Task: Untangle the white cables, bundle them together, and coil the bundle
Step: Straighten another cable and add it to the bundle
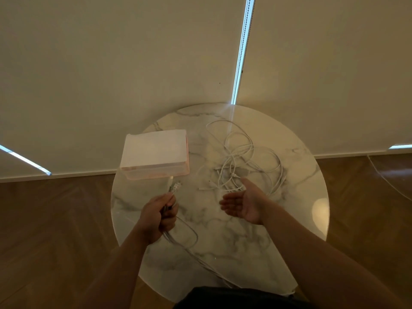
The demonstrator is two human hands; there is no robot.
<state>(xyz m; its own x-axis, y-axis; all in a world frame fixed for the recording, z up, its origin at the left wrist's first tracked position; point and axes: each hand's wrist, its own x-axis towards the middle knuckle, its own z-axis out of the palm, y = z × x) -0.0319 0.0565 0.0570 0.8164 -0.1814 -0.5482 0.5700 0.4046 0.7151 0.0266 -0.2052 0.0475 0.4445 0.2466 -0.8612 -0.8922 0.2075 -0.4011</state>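
now, surface first: round marble table (245,233), white with grey veining, glossy, centre to lower centre of frame. it stands on a herringbone wood floor (55,219), brown, seen at lower left and right. behind it pale blinds (111,63) fill the upper half; a bright strip (242,50) of daylight runs down between two of them, right of centre, with a bead chain along it. light is dim and warm overall

white box (153,150) sits at the table's upper left edge, top face plain white, pinkish lower rim

tangle of white cables (243,161) lies loose on the table, right of the box, several plugs showing

left hand (156,217), lower centre-left, is closed in a fist round a few cables; cable ends (175,188) stick up out of the fist toward the box, strands trail to the bottom edge

right hand (243,202) hovers just below the tangle, palm up, fingers straight, holding nothing

dark garment (223,297) at bottom edge
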